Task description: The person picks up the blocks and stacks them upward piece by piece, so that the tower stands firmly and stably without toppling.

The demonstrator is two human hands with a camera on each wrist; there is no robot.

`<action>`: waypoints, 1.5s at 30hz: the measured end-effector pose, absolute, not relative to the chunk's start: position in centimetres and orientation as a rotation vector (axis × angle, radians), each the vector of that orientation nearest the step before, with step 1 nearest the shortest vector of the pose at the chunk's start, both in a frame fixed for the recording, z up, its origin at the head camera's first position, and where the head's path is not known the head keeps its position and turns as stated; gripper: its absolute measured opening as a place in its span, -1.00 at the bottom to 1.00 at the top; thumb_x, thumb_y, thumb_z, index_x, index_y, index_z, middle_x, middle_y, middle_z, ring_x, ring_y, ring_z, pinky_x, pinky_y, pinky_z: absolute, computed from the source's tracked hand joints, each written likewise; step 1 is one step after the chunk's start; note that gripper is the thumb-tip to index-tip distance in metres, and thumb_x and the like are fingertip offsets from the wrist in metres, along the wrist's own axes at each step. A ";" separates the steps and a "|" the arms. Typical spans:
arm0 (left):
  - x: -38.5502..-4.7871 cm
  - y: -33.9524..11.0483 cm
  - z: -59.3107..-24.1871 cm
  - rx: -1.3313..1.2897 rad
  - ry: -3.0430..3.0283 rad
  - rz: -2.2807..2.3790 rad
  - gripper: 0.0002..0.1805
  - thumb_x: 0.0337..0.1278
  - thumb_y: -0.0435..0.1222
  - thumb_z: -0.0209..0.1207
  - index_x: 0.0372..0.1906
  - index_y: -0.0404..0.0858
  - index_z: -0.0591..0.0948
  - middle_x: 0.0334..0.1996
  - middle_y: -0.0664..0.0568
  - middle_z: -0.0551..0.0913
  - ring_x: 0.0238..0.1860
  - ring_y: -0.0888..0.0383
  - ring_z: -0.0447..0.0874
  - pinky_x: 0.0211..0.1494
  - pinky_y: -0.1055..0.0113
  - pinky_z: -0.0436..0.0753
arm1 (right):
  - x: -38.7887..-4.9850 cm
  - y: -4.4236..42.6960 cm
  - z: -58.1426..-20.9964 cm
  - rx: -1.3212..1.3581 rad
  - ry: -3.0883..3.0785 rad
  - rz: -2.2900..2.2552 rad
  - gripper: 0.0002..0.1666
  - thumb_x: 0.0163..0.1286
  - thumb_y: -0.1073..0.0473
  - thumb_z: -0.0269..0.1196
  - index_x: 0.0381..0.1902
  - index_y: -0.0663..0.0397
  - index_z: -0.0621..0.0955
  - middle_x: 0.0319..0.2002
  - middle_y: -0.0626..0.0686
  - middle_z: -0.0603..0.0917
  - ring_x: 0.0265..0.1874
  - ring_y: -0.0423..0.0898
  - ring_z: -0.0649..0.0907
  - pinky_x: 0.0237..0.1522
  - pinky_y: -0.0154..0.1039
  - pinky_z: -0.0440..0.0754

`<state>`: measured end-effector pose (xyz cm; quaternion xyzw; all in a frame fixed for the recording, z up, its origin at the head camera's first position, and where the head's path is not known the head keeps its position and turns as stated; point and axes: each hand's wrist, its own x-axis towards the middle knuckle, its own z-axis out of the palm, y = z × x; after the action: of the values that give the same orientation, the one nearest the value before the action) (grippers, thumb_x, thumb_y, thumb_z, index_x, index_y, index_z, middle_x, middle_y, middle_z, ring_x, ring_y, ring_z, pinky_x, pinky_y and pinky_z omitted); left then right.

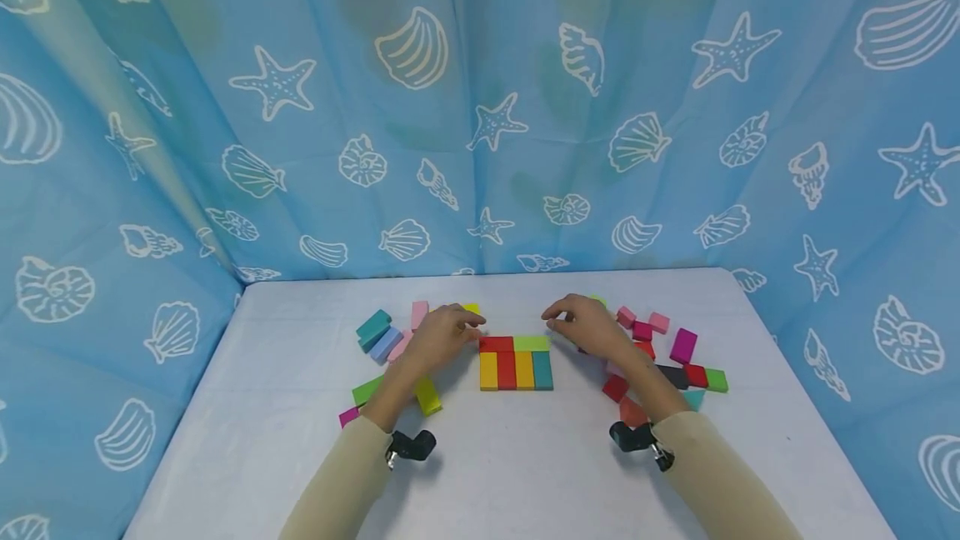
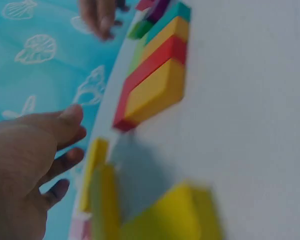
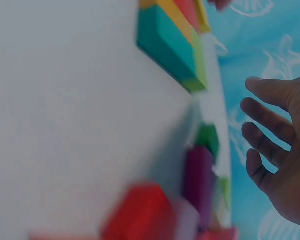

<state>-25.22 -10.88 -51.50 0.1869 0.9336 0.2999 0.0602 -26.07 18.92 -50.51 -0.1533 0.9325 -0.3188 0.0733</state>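
In the head view, a flat rectangle of wooden blocks lies mid-table. Upright in its front row are a yellow block, a red block, an orange block and a teal block. Behind them, a second red block and a light green block lie crosswise. My left hand hovers by the rectangle's back left corner, fingers relaxed and holding nothing. Past the back right corner, my right hand is raised with loosely bent fingers; its grasp is bare in the right wrist view.
Loose blocks lie left, among them a teal block, a blue block and a yellow-green block. More are scattered right, including a magenta block and a black block. A shell-patterned curtain stands behind the white table.
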 end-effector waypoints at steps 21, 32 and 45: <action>-21.0 -18.5 -51.0 0.738 2.638 0.693 -0.71 0.14 -0.19 0.42 -0.02 0.14 0.78 -0.08 0.26 0.62 -0.06 0.20 0.50 0.09 0.20 0.56 | -23.9 26.6 -51.0 -0.403 2.795 -0.674 -0.72 0.27 0.17 0.44 -0.07 0.00 0.66 -0.16 0.00 0.67 -0.08 -0.01 0.63 0.00 0.00 0.67; -20.7 -19.0 -51.4 0.762 2.669 0.632 -0.75 0.13 -0.21 0.43 -0.08 0.13 0.80 -0.10 0.25 0.60 -0.07 0.24 0.47 0.08 0.26 0.56 | -24.0 26.9 -51.6 -0.330 2.754 -0.740 -0.63 0.30 0.13 0.43 0.03 0.05 0.62 -0.13 0.05 0.64 -0.10 -0.01 0.60 -0.06 -0.08 0.67; -19.5 -18.1 -51.9 0.750 2.635 0.764 -0.79 0.14 -0.13 0.43 -0.14 0.11 0.67 -0.25 0.42 0.62 -0.12 0.30 0.54 0.19 0.19 0.60 | -23.7 26.5 -51.8 -0.335 2.801 -0.767 -0.59 0.24 0.16 0.46 0.04 0.03 0.62 -0.10 0.04 0.64 -0.04 0.01 0.60 -0.04 -0.02 0.68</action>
<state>-19.46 -18.12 -51.95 0.2607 0.9162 0.2658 0.1482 -23.67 26.54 -51.77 -0.1140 0.9524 -0.2609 0.1087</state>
